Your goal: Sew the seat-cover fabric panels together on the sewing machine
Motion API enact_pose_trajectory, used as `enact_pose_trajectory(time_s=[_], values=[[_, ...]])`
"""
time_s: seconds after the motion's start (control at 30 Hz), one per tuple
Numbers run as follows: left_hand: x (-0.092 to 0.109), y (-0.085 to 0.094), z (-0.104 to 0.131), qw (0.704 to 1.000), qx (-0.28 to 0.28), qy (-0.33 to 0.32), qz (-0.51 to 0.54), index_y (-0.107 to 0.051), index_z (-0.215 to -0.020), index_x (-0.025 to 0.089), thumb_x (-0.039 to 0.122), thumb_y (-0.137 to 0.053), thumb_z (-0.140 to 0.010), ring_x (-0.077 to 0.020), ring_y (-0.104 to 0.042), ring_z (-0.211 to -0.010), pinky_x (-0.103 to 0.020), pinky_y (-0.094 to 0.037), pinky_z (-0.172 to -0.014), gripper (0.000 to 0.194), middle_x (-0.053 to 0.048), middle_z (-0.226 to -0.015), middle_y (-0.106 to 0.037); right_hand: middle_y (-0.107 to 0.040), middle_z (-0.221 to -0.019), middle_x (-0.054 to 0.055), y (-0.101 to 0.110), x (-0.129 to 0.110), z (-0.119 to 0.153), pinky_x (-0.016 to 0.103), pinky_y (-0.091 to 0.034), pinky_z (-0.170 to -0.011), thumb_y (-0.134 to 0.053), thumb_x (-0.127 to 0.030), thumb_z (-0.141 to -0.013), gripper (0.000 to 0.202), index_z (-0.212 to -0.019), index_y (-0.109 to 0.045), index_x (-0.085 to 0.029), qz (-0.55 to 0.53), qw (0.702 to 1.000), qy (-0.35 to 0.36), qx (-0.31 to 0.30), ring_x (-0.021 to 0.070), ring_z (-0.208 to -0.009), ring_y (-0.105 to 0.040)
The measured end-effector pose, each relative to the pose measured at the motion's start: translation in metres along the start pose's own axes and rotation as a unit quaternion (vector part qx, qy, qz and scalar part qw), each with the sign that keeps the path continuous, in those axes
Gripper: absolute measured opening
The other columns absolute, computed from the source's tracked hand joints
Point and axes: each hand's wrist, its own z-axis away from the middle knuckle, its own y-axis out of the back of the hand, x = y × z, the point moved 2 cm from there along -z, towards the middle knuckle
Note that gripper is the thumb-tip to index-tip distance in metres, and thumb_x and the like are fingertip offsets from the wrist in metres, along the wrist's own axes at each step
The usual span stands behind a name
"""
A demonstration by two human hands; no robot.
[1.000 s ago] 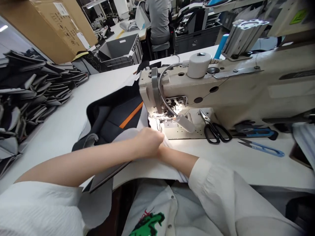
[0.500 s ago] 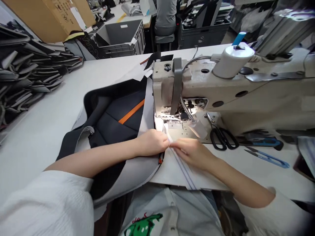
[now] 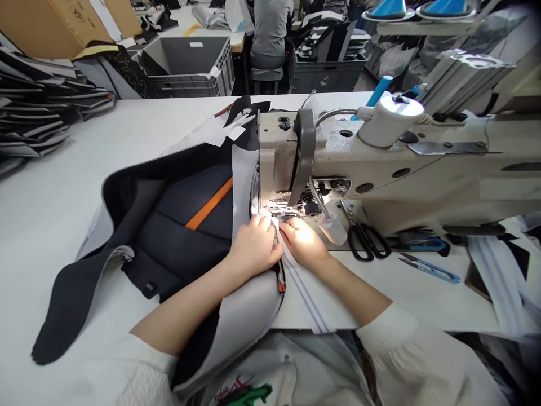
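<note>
Striped tape (image 3: 311, 301) in narrow right grip (image 3: 305, 241), beside left grip (image 3: 255, 246) of unclear hold

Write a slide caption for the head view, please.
Left hand on fabric, right hand on striped tape, at the sewing machine.

one left hand (image 3: 256, 243), back upward, fingers bent, thumb toward the right hand (image 3: 305, 242). one right hand, just beside it, fingers angled forward and left; whether either grips is unclear. left forearm (image 3: 190, 309) and right forearm (image 3: 358, 288), bare, converge forward.
</note>
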Motion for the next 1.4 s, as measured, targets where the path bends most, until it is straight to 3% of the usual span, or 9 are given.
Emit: enact_pose_trajectory(time_s=[0.3,0.53,0.73,0.9,0.97,1.07,1.2,1.3,1.4], values=[[0.01,-0.003,0.007,0.999,-0.004,0.045,0.006,-0.065,-0.093,0.012,0.03,-0.038,-0.088,-0.0257,-0.05,-0.089,-0.029,-0.045,-0.057,0.033,-0.012,-0.085,-0.058,-0.06,-0.089,0.008,0.001,-0.003,0.007,0.029,-0.046,-0.071,-0.038,-0.021,-0.092,0.034,-0.121,-0.054,-0.015,-0.071,0.996,0.017,-0.049,0.0189,-0.083,-0.054],[0.002,-0.006,-0.004,0.999,0.032,0.035,-0.007,-0.066,-0.081,0.015,0.031,-0.041,-0.087,-0.0234,-0.052,-0.089,-0.027,-0.043,-0.057,0.031,-0.01,-0.085,-0.06,-0.061,-0.082,0.007,0.014,0.003,0.0,0.028,-0.043,-0.072,-0.039,-0.025,-0.092,0.033,-0.116,-0.061,-0.018,-0.048,0.998,-0.001,-0.051,0.0171,-0.074,-0.055],[-0.012,-0.009,-0.017,0.999,0.051,0.004,-0.016,-0.068,-0.076,0.017,0.031,-0.045,-0.085,-0.0239,-0.054,-0.088,-0.028,-0.044,-0.06,0.028,-0.009,-0.081,-0.064,-0.067,-0.096,0.005,0.021,0.005,0.001,0.025,-0.044,-0.077,-0.039,-0.026,-0.091,0.033,-0.115,-0.061,-0.022,-0.156,0.986,-0.056,-0.031,0.0152,-0.08,-0.06],[-0.017,-0.008,-0.021,0.999,0.027,-0.02,-0.013,-0.067,-0.077,0.016,0.025,-0.041,-0.087,-0.0242,-0.055,-0.089,-0.033,-0.046,-0.07,0.029,-0.008,-0.081,-0.065,-0.064,-0.075,0.002,0.026,-0.001,0.005,0.025,-0.042,-0.07,-0.042,-0.035,-0.09,0.026,-0.089,-0.064,-0.02,-0.176,0.975,-0.119,-0.071,0.0156,-0.074,-0.057],[-0.015,0.0,-0.014,0.999,0.019,-0.033,0.009,-0.066,-0.08,0.016,0.026,-0.038,-0.09,-0.024,-0.054,-0.093,-0.035,-0.046,-0.076,0.031,-0.009,-0.089,-0.064,-0.061,-0.069,0.0,0.027,-0.002,0.005,0.024,-0.04,-0.067,-0.043,-0.032,-0.089,0.025,-0.078,-0.062,-0.02,-0.187,0.971,-0.12,-0.092,0.0142,-0.069,-0.054],[-0.006,0.018,0.011,0.996,-0.024,-0.05,0.071,-0.061,-0.107,0.017,0.036,-0.043,-0.089,-0.0247,-0.05,-0.106,-0.037,-0.044,-0.088,0.031,-0.011,-0.113,-0.058,-0.058,-0.066,-0.001,0.027,-0.001,0.004,0.024,-0.038,-0.065,-0.043,-0.026,-0.086,0.024,-0.068,-0.058,-0.019,-0.204,0.966,-0.113,-0.116,0.0132,-0.067,-0.051],[0.022,0.03,0.054,0.986,-0.14,-0.05,0.078,-0.035,-0.137,0.013,0.052,-0.055,-0.078,-0.0278,-0.048,-0.113,-0.039,-0.043,-0.092,0.074,-0.016,-0.129,-0.049,-0.059,-0.073,0.0,0.026,-0.003,0.006,0.024,-0.036,-0.065,-0.046,-0.025,-0.082,0.015,-0.075,-0.058,-0.02,-0.206,0.962,-0.131,-0.123,0.0141,-0.071,-0.051],[0.041,0.025,0.068,0.988,-0.15,-0.022,-0.013,-0.033,-0.139,0.01,0.042,-0.06,-0.072,-0.0327,-0.05,-0.108,-0.045,-0.043,-0.087,0.079,-0.019,-0.125,-0.052,-0.059,-0.075,0.0,0.026,-0.006,0.008,0.024,-0.036,-0.064,-0.051,-0.024,-0.077,0.009,-0.07,-0.055,-0.02,-0.183,0.969,-0.114,-0.119,0.0152,-0.074,-0.051],[0.035,0.02,0.064,0.991,-0.131,-0.01,-0.027,-0.038,-0.137,0.012,0.022,-0.056,-0.068,-0.0316,-0.052,-0.102,-0.044,-0.043,-0.083,0.072,-0.017,-0.115,-0.057,-0.058,-0.072,0.0,0.024,0.0,0.009,0.024,-0.036,-0.062,-0.048,-0.023,-0.078,0.014,-0.065,-0.052,-0.02,-0.16,0.978,-0.099,-0.094,0.0151,-0.072,-0.05]])
